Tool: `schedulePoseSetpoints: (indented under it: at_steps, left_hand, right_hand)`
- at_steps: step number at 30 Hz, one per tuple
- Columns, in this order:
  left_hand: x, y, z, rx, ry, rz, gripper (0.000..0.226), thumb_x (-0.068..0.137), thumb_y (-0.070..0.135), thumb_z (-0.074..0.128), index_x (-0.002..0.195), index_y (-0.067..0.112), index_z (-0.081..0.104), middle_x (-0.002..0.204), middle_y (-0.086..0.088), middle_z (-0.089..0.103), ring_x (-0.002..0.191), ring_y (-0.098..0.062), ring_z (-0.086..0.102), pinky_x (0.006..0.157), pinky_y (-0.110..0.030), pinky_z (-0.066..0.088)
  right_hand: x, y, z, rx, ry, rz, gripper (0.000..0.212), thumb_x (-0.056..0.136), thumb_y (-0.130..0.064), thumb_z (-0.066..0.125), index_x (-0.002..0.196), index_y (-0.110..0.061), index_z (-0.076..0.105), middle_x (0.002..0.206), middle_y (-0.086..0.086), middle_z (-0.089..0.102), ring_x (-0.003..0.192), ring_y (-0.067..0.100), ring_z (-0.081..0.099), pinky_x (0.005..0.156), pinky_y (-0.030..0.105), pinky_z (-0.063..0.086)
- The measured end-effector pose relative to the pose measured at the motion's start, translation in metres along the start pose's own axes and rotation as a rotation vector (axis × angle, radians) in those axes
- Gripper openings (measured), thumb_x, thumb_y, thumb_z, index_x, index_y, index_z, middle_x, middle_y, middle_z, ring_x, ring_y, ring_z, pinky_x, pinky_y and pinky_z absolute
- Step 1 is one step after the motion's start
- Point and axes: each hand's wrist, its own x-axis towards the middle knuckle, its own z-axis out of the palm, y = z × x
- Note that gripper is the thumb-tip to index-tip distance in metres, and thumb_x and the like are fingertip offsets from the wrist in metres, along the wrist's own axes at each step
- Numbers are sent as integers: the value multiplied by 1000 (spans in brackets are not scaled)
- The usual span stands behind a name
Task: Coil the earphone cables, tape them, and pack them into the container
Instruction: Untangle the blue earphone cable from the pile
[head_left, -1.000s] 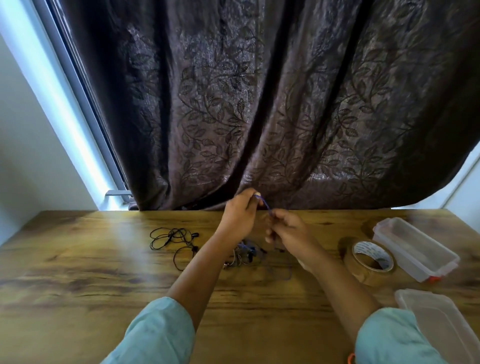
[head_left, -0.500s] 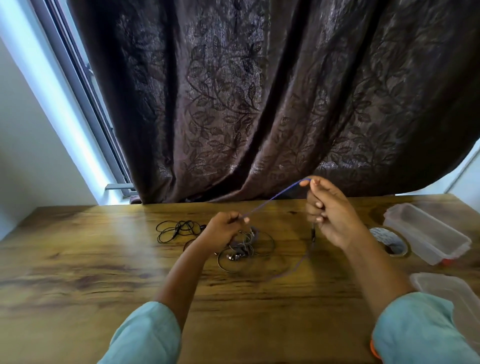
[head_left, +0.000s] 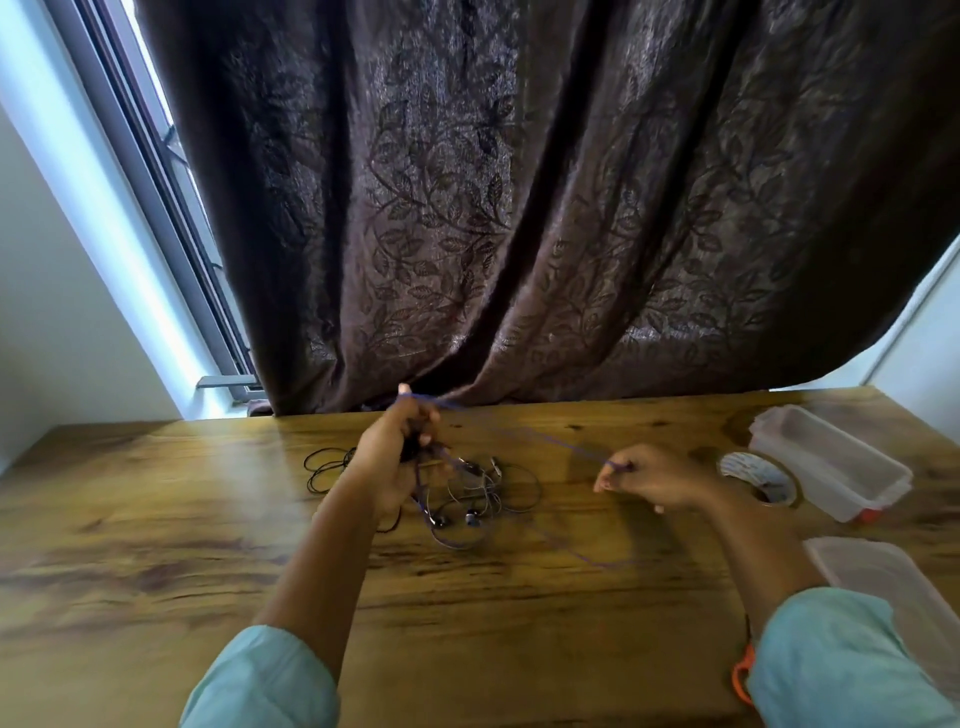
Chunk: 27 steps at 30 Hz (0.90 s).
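A thin purple earphone cable (head_left: 530, 434) stretches between both hands above the wooden table (head_left: 156, 519). My left hand (head_left: 400, 441) holds one part of it raised near the curtain, with turns of cable round the fingers. My right hand (head_left: 644, 475) pinches the cable lower, to the right. A loop of the purple cable (head_left: 597, 561) trails on the table. Under the hands lies a tangle of earphones (head_left: 478, 499). A black earphone cable (head_left: 327, 465) lies to the left. A clear plastic container (head_left: 831, 462) stands at the right, with a roll of brown tape (head_left: 761, 478) beside it.
A clear lid or second container (head_left: 893, 592) lies at the near right edge. An orange scissor handle (head_left: 740, 675) shows by my right sleeve. A dark patterned curtain (head_left: 519, 208) hangs along the table's far edge, with a window frame (head_left: 156, 197) at the left.
My left hand rose toward the curtain with the cable. My right hand dropped from high by the curtain to a lower spot on the right, pulling the cable taut.
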Motion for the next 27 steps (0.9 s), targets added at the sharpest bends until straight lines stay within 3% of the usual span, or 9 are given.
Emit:
schedulePoseSetpoints:
  at_steps: [2, 4, 8, 11, 15, 18, 20, 23, 27]
  left_hand:
    - [-1, 6, -13, -50, -52, -22, 51, 96, 51, 31, 74, 14, 58, 63, -2, 47, 54, -19, 52, 52, -30, 50]
    - [-4, 11, -25, -47, -114, -87, 62, 92, 63, 26, 74, 14, 59, 64, -3, 56, 58, -22, 57, 57, -34, 51]
    - [-11, 8, -34, 123, -72, -162, 35, 97, 28, 39, 76, 12, 60, 77, -6, 57, 69, -19, 61, 69, -43, 53]
    - [-12, 4, -37, 222, -35, -190, 26, 98, 17, 41, 82, 9, 61, 88, -9, 62, 84, -21, 60, 66, -38, 52]
    - [-20, 7, -49, 336, -77, -239, 21, 97, 10, 42, 85, 10, 59, 64, -3, 58, 57, -14, 61, 61, -30, 53]
    - [-29, 7, -64, 659, -59, -311, 15, 93, 6, 47, 83, 12, 57, 64, -4, 58, 56, -15, 54, 59, -27, 45]
    - [-30, 5, -66, 973, -63, -333, 3, 89, 10, 58, 89, 13, 59, 84, -6, 65, 76, -19, 60, 63, -26, 44]
    - [-23, 1, -49, 1309, -212, -171, 39, 82, 38, 67, 110, 11, 60, 112, -5, 62, 107, -23, 57, 86, -30, 46]
    - [-28, -11, 13, 1006, -233, 174, 55, 87, 48, 58, 134, 21, 47, 125, 4, 55, 115, -17, 55, 100, -36, 45]
  right_hand:
    - [2, 9, 2, 36, 52, 36, 25, 98, -24, 49, 84, -27, 68, 81, -1, 63, 75, 17, 61, 60, 28, 45]
    - [0, 15, 3, 204, 102, 93, 28, 101, -23, 41, 91, -19, 66, 64, -2, 44, 52, 11, 43, 45, 24, 35]
    - [0, 18, 4, 471, 268, 150, 30, 103, -20, 37, 91, -9, 62, 57, -1, 34, 44, 10, 31, 37, 21, 26]
    - [-3, 10, -1, 721, 167, 99, 20, 100, -18, 46, 99, -6, 62, 56, -4, 31, 40, 6, 28, 35, 18, 24]
    - [-11, 1, -13, 779, -53, -1, 7, 91, -9, 60, 97, -10, 63, 50, -8, 30, 36, 1, 22, 32, 14, 16]
    - [-13, -5, -20, 733, -84, -25, 8, 90, -11, 62, 98, -9, 63, 51, -7, 30, 38, 1, 21, 32, 14, 14]
    - [-13, -10, -20, 730, -79, -55, 13, 93, -19, 57, 95, -8, 64, 52, -9, 28, 40, 2, 19, 34, 14, 13]
    - [-11, -20, -14, 651, -77, -100, 24, 97, -29, 50, 90, -10, 64, 52, -10, 29, 43, 3, 19, 36, 16, 13]
    - [-9, -42, 2, 464, -66, -231, 27, 96, -36, 50, 86, -15, 63, 47, -13, 33, 40, 2, 27, 38, 17, 19]
